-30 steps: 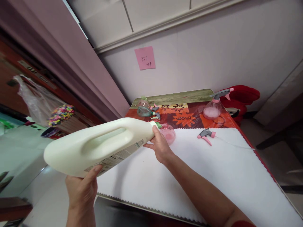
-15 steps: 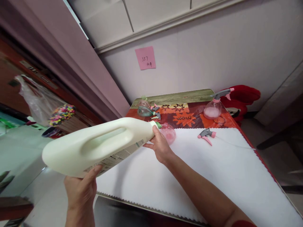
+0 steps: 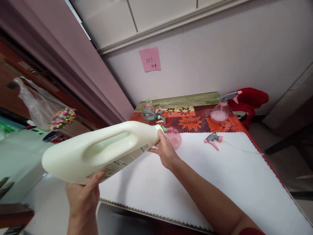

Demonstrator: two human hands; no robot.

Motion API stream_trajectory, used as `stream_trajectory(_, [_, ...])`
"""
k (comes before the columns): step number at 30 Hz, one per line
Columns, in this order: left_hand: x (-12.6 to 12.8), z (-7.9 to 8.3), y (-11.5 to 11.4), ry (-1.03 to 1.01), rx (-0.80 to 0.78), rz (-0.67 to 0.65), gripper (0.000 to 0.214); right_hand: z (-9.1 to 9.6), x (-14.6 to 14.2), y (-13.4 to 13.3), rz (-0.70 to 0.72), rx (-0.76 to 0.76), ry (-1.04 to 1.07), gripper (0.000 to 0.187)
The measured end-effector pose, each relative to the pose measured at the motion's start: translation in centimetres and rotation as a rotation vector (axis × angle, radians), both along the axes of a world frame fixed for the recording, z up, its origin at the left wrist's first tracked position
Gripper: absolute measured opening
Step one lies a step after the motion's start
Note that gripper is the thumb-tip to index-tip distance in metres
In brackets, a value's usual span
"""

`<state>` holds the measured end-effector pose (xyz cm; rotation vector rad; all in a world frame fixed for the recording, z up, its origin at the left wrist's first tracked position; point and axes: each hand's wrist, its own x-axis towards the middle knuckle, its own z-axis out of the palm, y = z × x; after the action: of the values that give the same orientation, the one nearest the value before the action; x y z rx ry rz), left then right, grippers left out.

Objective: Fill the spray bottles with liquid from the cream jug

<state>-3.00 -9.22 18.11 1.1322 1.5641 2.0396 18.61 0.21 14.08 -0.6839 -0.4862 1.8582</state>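
A large pale jug [image 3: 73, 153] with a built-in handle lies tilted in the air, its green spout at the mouth of a pink spray bottle [image 3: 174, 139]. My left hand [image 3: 84, 195] grips the jug's lower end from below, thumb over the printed label. Around its neck, my right hand [image 3: 166, 150] is closed from the near side. Part of the pink bottle is hidden behind that hand; some liquid seems to be inside. A grey and pink trigger sprayer head [image 3: 214, 141] with a thin tube lies on the white mat [image 3: 195, 182] to the right.
Another pink spray bottle [image 3: 219, 114], with its sprayer on, stands at the back right. Behind the jug's neck are a green spray bottle [image 3: 149, 114] and a clear bottle [image 3: 148, 106]. A red plush thing [image 3: 254, 98] sits beyond the table; a plastic bag [image 3: 36, 101] hangs at left.
Hardly anything differs. The jug's base end has shifted slightly left, and its spout remains at the pink bottle's mouth. Both hands keep their grip.
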Motion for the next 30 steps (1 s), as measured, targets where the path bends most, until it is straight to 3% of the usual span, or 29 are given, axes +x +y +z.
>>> stream_trajectory(6, [0.26,0.24,-0.09,0.018,-0.010,0.014,0.055,0.09,0.04,-0.02,0.001,-0.005,-0.002,0.049])
stream_trajectory(30, [0.40,0.34,-0.15,0.014,-0.045,0.047,0.061,-0.36,-0.06,0.09,-0.005,0.025,0.018,0.049])
